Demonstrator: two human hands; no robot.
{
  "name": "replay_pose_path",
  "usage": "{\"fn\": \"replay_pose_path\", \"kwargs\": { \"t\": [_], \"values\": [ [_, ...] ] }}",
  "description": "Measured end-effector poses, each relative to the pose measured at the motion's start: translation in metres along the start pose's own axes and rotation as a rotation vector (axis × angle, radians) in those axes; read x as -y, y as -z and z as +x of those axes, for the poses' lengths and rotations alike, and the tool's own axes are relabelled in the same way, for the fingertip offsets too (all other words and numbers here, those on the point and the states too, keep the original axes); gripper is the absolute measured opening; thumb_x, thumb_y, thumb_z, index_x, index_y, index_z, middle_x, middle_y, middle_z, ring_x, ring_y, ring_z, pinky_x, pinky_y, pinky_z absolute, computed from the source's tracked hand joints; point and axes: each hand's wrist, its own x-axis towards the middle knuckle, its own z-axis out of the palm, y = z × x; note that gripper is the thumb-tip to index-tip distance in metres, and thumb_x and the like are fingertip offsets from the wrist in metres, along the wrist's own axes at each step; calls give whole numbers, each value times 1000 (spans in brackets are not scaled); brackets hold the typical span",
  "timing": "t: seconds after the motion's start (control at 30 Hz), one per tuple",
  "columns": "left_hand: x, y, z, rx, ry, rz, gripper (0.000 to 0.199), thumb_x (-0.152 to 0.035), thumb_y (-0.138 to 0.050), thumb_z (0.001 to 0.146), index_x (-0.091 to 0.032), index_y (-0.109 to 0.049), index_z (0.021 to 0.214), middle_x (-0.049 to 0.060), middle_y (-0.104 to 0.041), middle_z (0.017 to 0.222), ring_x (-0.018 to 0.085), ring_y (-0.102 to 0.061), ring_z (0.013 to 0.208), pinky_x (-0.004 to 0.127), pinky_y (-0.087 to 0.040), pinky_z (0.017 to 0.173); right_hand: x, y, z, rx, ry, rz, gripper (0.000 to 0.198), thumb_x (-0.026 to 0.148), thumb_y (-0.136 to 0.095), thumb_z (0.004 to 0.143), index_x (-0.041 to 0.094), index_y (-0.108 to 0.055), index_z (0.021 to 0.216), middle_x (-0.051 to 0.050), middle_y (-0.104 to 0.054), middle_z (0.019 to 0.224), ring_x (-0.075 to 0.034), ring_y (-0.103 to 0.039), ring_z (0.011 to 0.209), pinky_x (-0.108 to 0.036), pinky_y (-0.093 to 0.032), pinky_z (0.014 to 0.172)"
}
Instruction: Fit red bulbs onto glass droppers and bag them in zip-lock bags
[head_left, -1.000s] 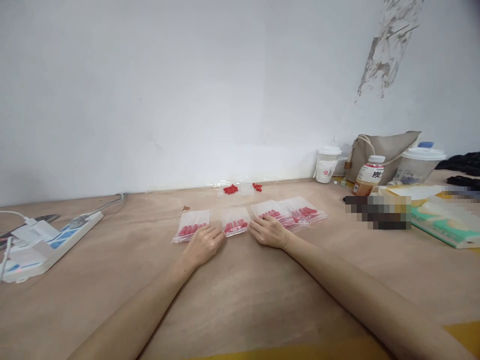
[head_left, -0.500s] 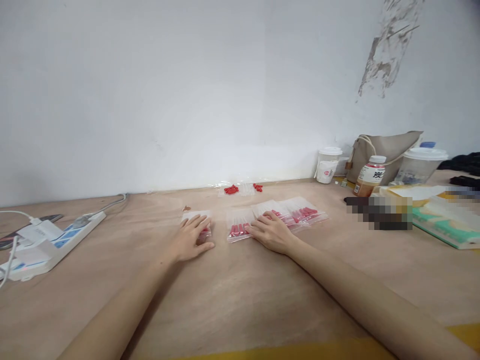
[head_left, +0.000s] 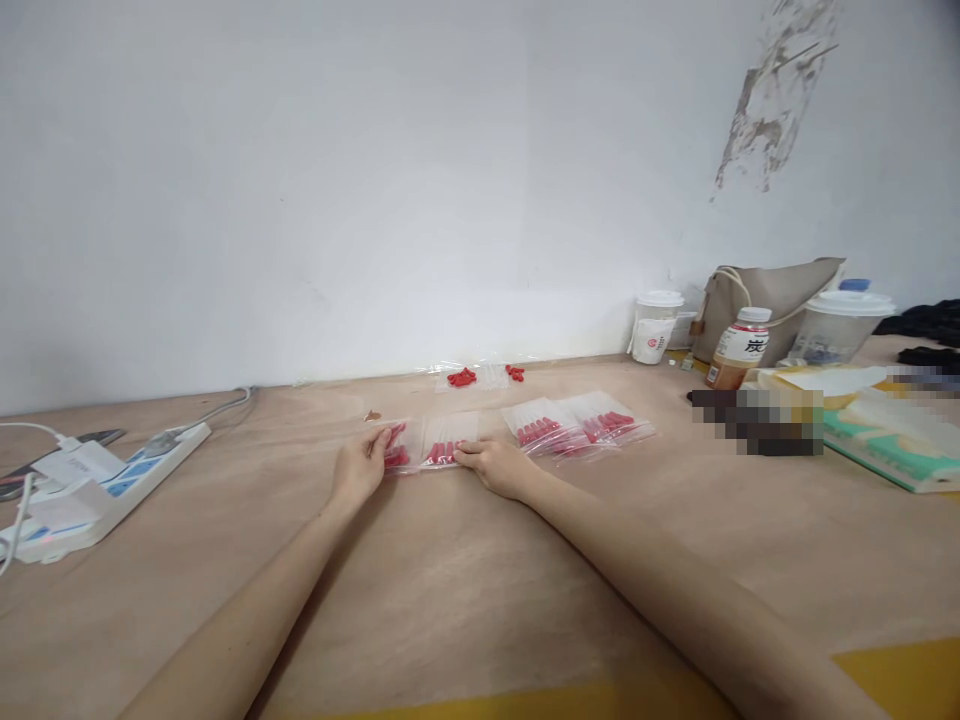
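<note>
My left hand pinches the left side of a small clear zip bag with red pieces in it. Just right of that lies a second zip bag, holding a row of slim red pieces. The thumb and fingers of my right hand are closed on its lower right edge. The two bags touch or slightly overlap. Farther right, more zip bags with red pieces lie overlapping on the table, apart from both hands.
Loose red pieces lie on clear plastic by the wall. A power strip with chargers is at left. On the right stand a lidded cup, a bottle, a grey bag, a larger cup and a green-and-white pack.
My right hand has moved left, and the bag beside it has slid left against the left hand's bag. My left hand went from lying flat on its bag to pinching its side.
</note>
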Motion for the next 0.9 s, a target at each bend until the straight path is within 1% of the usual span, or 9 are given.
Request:
{"fn": "replay_pose_path", "kwargs": {
  "t": [0.13, 0.23, 0.3, 0.37, 0.5, 0.67, 0.77, 0.83, 0.9],
  "values": [
    [-15, -16, -3, -131, -36, -39, 37, -33, -29, 89, -16, -58, 104, 7, -66, 98, 22, -61, 90, 35, -49, 76, 9, 1, -3, -125, -45, 156, 38, 28, -37, 87, 20, -40, 123, -6, -51, 121, -16, -50, 104, -29, -39, 87],
    [-40, -29, -11, -65, -192, -80, 33, -26, -30, 90, -15, -59, 103, 7, -64, 104, 19, -58, 96, 34, -46, 83, 14, 9, -18, -317, -283, 228, 42, 29, -44, 83, 15, -38, 121, -11, -54, 110, -19, -52, 97, -34, -42, 82],
    [-59, -38, -17, 24, -315, -86, 27, -21, -36, 88, -16, -60, 100, 7, -63, 104, 19, -57, 97, 35, -45, 86, 13, 14, -31, -414, -365, 256, 45, 27, -48, 79, 11, -36, 120, -14, -53, 107, -20, -52, 94, -33, -44, 77],
    [-76, -48, -22, 117, -429, -83, 25, -18, -40, 86, -17, -61, 101, 7, -62, 106, 19, -57, 97, 35, -45, 85, 8, 20, -45, -434, -303, 236, 45, 26, -51, 78, 12, -37, 119, -14, -51, 108, -20, -52, 93, -33, -45, 75],
    [-92, -60, -24, 286, -611, -95, 21, -20, -46, 85, -21, -58, 103, 4, -61, 106, 16, -58, 94, 28, -47, 82, -7, 24, -64, -409, -77, 88, 18, 19, -45, 82, 16, -52, 98, -9, -57, 94, -17, -53, 86, -29, -43, 72],
    [-73, -46, -18, 346, -607, 32, 56, -40, -58, 76, -15, -41, 122, 14, -54, 115, 25, -53, 102, 38, -45, 82, -21, 16, -66, -379, -7, -51, 19, 10, -41, 83, 16, -58, 76, -4, -59, 72, -14, -52, 72, -27, -37, 68],
    [-57, -34, -14, 445, -696, 125, 50, -38, -49, 83, -18, -37, 126, 11, -50, 123, 23, -46, 112, 39, -40, 90, -28, 12, -64, -364, 22, -133, 25, 8, -36, 84, 15, -57, 72, -4, -57, 68, -13, -49, 67, -28, -35, 68],
    [-50, -31, -14, 423, -742, 169, 42, -34, -46, 86, -19, -41, 124, 10, -48, 125, 22, -42, 116, 40, -38, 93, -31, 11, -63, -354, 71, -184, 28, 7, -34, 84, 14, -56, 69, -3, -56, 65, -12, -47, 64, -29, -33, 69],
    [-46, -32, -15, 309, -776, 204, 33, -29, -46, 86, -18, -49, 117, 10, -52, 120, 22, -45, 114, 39, -40, 92, -32, 12, -64, -355, 111, -216, 29, 6, -33, 84, 14, -56, 68, -2, -55, 63, -11, -46, 61, -29, -32, 71]
  ]
}}
